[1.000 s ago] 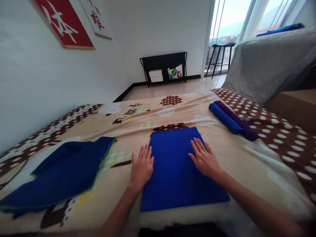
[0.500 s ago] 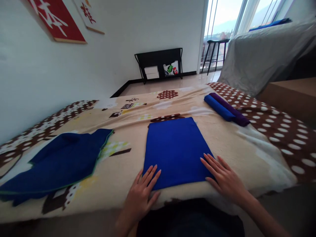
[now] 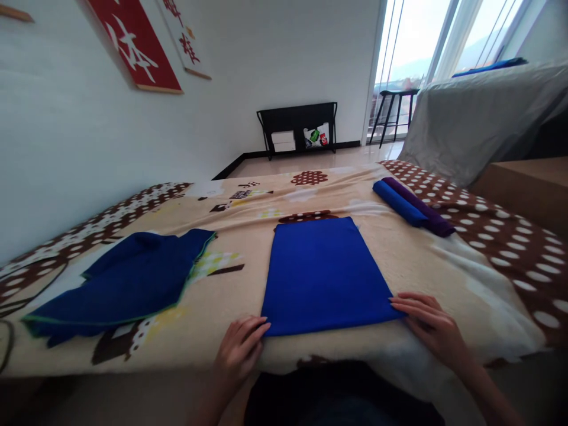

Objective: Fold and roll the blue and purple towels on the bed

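Note:
A bright blue cloth [image 3: 326, 275], folded into a flat, smooth rectangle, lies in front of me on the patterned blanket [image 3: 248, 236]. Its near left corner is pinched between the thumb and fingers of my left hand [image 3: 242, 349]. At the near right corner, my right hand [image 3: 432, 325] has its fingers closed on the edge in the same way. Off to the left, a crumpled dark blue cloth [image 3: 133, 281] with green edging lies apart from both hands.
Two rolled cloths, one blue [image 3: 399, 203] and one purple [image 3: 419, 207], lie side by side at the right. Beyond the bed stand a black rack [image 3: 297, 121] and a black stool [image 3: 394, 106]. A grey-covered piece of furniture [image 3: 479, 112] and a brown box [image 3: 528, 183] are at far right.
My hands have gone from lying flat on the cloth's sides to pinching its near corners, drawing apart outward. The camera view has shifted slightly; the other cloths stay put.

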Tool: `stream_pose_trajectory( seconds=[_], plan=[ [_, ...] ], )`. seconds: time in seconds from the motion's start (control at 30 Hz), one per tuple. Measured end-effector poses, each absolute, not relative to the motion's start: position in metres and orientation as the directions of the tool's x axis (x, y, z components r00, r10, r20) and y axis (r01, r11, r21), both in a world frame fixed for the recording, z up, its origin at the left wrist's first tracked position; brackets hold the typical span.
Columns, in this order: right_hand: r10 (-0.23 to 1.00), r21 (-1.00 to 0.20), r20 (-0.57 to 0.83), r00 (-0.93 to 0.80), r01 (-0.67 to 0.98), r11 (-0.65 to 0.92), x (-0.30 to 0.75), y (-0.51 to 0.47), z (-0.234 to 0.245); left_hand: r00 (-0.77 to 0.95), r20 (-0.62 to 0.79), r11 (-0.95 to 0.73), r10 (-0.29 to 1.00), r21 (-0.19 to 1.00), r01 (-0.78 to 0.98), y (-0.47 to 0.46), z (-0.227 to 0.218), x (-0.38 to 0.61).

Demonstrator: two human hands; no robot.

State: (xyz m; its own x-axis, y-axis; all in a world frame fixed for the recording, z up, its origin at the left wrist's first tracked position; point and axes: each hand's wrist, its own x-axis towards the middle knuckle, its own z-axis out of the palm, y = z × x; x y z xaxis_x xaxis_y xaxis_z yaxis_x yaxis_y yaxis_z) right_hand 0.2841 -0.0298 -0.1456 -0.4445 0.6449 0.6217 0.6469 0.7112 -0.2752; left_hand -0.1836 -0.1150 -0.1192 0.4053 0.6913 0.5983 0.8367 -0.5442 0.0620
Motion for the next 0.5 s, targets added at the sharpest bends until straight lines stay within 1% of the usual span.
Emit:
stream_pose_trajectory(
  seconds=[0.07,0.13,0.23,0.33,0.4,0.5],
  plan=[
    [0.676,-0.318,0.585,-0.447,0.641,0.699,0.288,-0.028,-0.144,0.359,0.562,-0.523,0.745,0.158,0.837,-0.113,-0.115,-0.187],
    [0.698,-0.373,0.545,-0.465,0.611,0.698,0.291,-0.027,-0.142,0.349,0.521,-0.518,0.779,0.222,0.826,-0.111,-0.111,-0.194],
    [0.742,-0.486,0.480,-0.468,0.562,0.669,0.295,-0.027,-0.137,0.376,0.477,-0.539,0.795,0.272,0.797,-0.107,-0.103,-0.206],
    [0.792,-0.543,0.438,-0.425,0.578,0.610,0.295,-0.028,-0.136,0.377,0.435,-0.532,0.817,0.319,0.785,-0.104,-0.098,-0.212],
    [0.826,-0.567,0.425,-0.371,0.602,0.562,0.292,-0.027,-0.138,0.313,0.400,-0.458,0.862,0.349,0.817,-0.103,-0.097,-0.205],
    [0.876,-0.582,0.407,-0.259,0.666,0.467,0.279,-0.022,-0.141,0.078,0.364,-0.206,0.928,0.328,0.922,-0.098,-0.099,-0.180]
  ],
)
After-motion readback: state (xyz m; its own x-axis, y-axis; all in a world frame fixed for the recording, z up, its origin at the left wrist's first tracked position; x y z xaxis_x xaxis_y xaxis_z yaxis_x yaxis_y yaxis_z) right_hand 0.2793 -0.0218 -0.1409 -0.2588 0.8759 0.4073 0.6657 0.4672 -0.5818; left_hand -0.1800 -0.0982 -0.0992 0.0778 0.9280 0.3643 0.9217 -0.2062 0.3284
